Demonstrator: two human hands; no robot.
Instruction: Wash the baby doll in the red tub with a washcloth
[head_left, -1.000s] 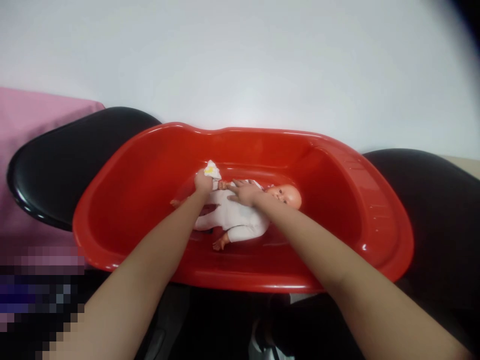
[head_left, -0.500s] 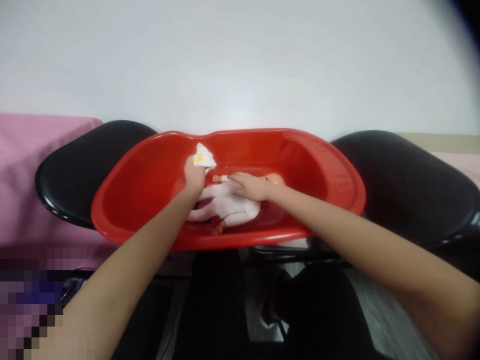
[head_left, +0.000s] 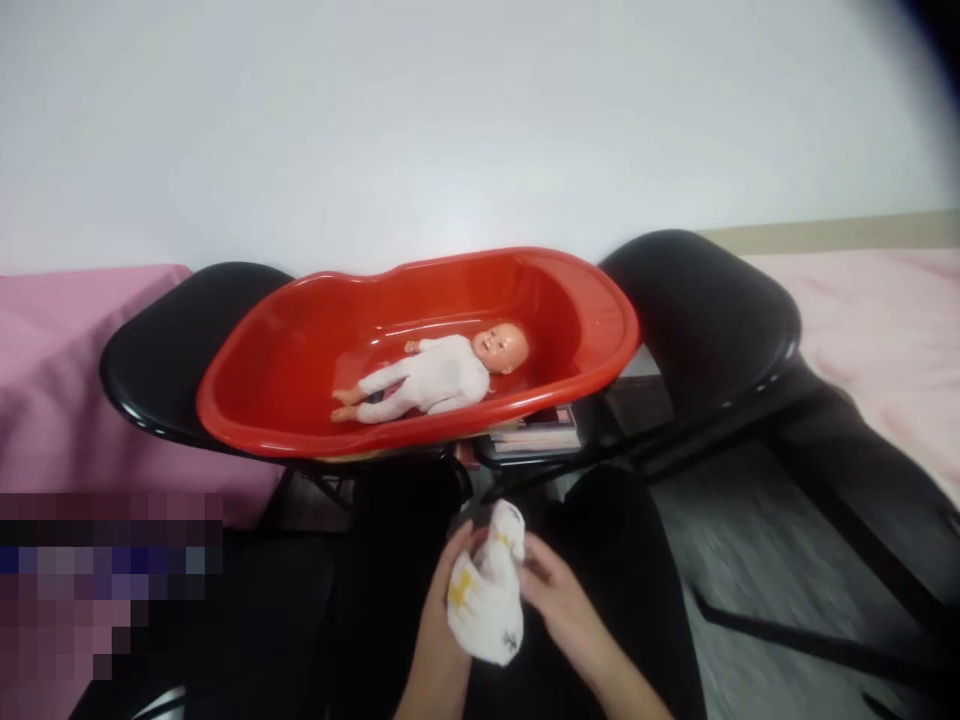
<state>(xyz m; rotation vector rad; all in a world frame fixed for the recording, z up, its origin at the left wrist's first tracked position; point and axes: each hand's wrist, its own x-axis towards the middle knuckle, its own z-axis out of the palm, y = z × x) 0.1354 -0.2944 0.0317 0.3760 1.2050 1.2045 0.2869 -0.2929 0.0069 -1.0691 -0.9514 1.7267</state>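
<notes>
A crumpled white cloth (head_left: 487, 600) with yellow and dark printed marks is held up over my lap. My left hand (head_left: 448, 585) grips it from the left, its fingers partly behind the fabric. My right hand (head_left: 553, 590) has curled fingers on the cloth's right edge, the fingertips partly hidden. Beyond them, a baby doll (head_left: 446, 370) in a white bodysuit lies on its back in a red tub (head_left: 277, 440), head to the right and bare feet to the left. Neither hand touches the doll.
The tub rests across black chair seats, one at left (head_left: 157, 360) and one at right (head_left: 712, 320). Books (head_left: 536, 432) lie beneath its front edge. Pink-covered surfaces stand at the left (head_left: 67, 370) and right (head_left: 885, 340). A white wall (head_left: 450, 120) rises behind.
Both hands have left the tub and come back over my lap, the left bringing the cloth. My right hand has let go of the doll and moved to the cloth. The view has shifted.
</notes>
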